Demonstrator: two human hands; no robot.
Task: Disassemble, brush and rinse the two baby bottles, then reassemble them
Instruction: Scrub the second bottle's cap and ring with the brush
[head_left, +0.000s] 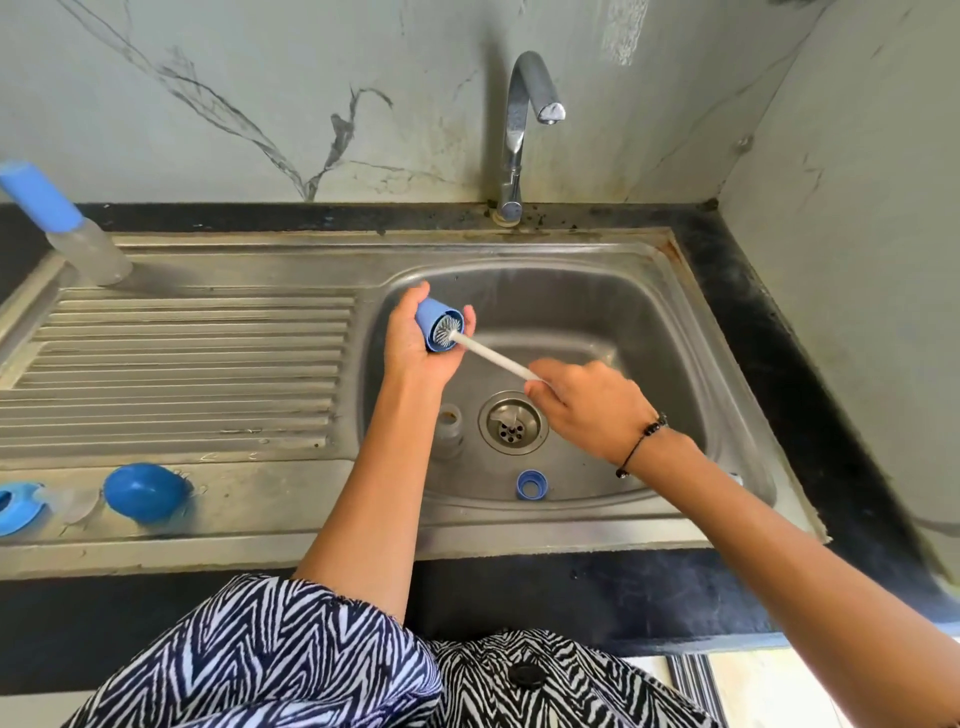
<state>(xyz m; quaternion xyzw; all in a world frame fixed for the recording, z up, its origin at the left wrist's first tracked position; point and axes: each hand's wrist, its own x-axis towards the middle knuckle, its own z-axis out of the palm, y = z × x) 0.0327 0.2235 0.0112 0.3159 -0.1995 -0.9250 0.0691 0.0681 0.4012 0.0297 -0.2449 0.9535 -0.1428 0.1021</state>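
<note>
Gripping blue cap (435, 323) in left hand (415, 343) — right hand (587, 410) fingers curled round brush (485, 353), bristles inside cap.

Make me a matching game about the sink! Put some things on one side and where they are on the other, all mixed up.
Things:
1. blue cap
2. brush
3. blue ring
4. capped bottle

Places:
A. lying in the sink basin
B. held in the left hand
C. standing on the drainboard's far left
D. handle held in the right hand

Pairs: 1-B, 2-D, 3-A, 4-C
</note>
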